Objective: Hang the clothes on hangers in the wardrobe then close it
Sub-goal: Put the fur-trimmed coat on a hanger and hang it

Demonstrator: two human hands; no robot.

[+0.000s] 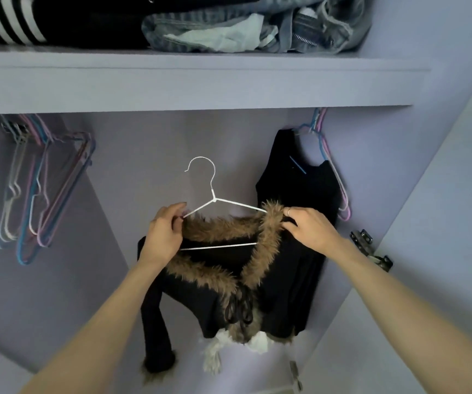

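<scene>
A white wire hanger (213,199) is held up in front of the open lilac wardrobe (172,89). A black top with brown fur trim (217,282) is draped over it, one sleeve dangling at the lower left. My left hand (164,234) pinches the hanger's left arm together with the fur collar. My right hand (311,228) grips the fur collar and black fabric at the hanger's right shoulder. Behind, at the right, a black garment (297,180) hangs on a blue hanger.
A bunch of empty coloured hangers (34,189) hangs at the left under the shelf. The shelf above carries folded jeans (257,24) and a dark striped garment (7,18). Door hinges (371,250) sit on the right side panel.
</scene>
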